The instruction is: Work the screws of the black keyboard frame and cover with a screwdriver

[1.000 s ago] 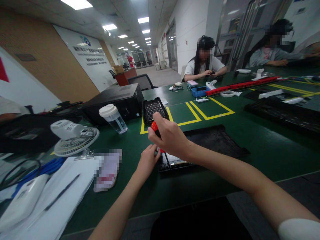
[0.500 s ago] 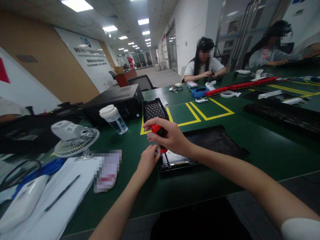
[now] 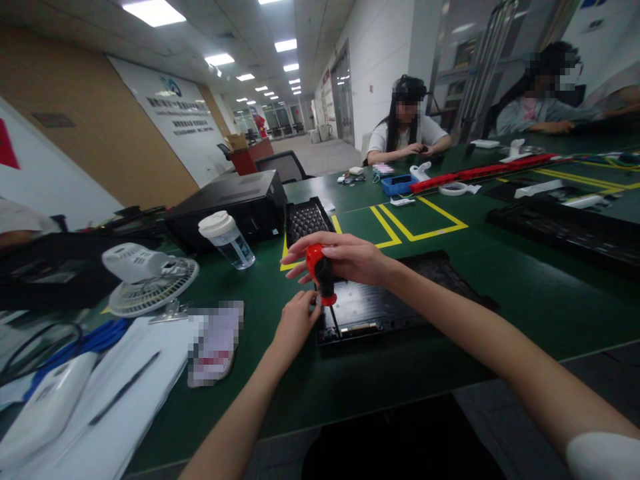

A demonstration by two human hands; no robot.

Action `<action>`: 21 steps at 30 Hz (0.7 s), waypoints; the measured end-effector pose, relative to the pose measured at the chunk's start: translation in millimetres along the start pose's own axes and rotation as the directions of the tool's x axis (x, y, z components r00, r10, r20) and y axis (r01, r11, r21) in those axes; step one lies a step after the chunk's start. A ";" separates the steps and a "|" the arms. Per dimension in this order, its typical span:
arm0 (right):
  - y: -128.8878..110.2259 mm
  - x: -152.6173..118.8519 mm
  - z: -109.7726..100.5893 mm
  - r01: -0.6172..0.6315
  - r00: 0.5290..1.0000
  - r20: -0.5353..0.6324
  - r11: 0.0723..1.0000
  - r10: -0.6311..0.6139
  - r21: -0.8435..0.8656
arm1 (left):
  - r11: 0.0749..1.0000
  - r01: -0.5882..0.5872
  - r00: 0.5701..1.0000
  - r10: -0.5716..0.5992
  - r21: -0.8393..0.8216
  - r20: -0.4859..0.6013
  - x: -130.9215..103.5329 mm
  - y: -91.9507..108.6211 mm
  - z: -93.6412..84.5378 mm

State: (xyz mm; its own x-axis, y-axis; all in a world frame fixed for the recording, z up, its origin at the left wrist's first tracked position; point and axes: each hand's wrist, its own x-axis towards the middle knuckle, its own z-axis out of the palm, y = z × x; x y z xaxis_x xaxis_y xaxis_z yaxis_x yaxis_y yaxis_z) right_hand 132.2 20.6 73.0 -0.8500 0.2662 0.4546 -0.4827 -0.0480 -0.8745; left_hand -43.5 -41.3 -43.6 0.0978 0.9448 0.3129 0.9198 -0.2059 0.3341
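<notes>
My right hand (image 3: 357,259) is at the red and black handle of a screwdriver (image 3: 325,275), its fingers stretched out along the handle's far side and the thumb side resting against it. The screwdriver stands nearly upright, its shaft tip down at the near left corner of a flat black panel (image 3: 425,293), by a small metallic strip (image 3: 361,328). My left hand (image 3: 296,320) is closed at the panel's left edge, fingertips close beside the screwdriver. What those fingertips hold, if anything, is hidden.
Beyond my hands stands a black tray with a bumpy lining (image 3: 309,220). To the left are a lidded cup (image 3: 227,240), a white fan (image 3: 153,277), a phone (image 3: 216,343) and papers with a pen (image 3: 125,388). Two people sit across the green table.
My right hand's fingers have loosened and straightened around the handle, so more of the screwdriver shows. The left hand and the panel have stayed in place.
</notes>
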 end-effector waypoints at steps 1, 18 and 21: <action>-1.1 -1.0 -0.7 -0.005 1.000 0.011 1.000 0.005 -0.009 | 1.000 -0.002 1.000 0.002 0.002 0.001 0.0 0.7 -0.6; 1.4 -8.0 -10.7 0.054 0.998 0.025 0.992 -0.052 -0.115 | 0.999 -0.018 1.000 0.018 0.045 0.000 0.8 -1.2 2.1; 1.8 -8.7 -11.3 0.077 0.997 0.019 0.985 -0.075 -0.156 | 0.999 -0.017 1.000 0.016 0.043 0.005 0.8 -1.5 2.2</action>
State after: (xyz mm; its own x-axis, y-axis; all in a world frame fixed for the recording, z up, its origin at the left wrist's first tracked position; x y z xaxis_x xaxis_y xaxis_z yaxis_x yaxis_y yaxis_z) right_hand 141.1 29.0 65.6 -0.8153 0.2503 0.5222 -0.5080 0.1238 -0.8524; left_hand -44.0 -39.7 -45.9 0.1149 0.9426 0.3134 0.9335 -0.2104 0.2904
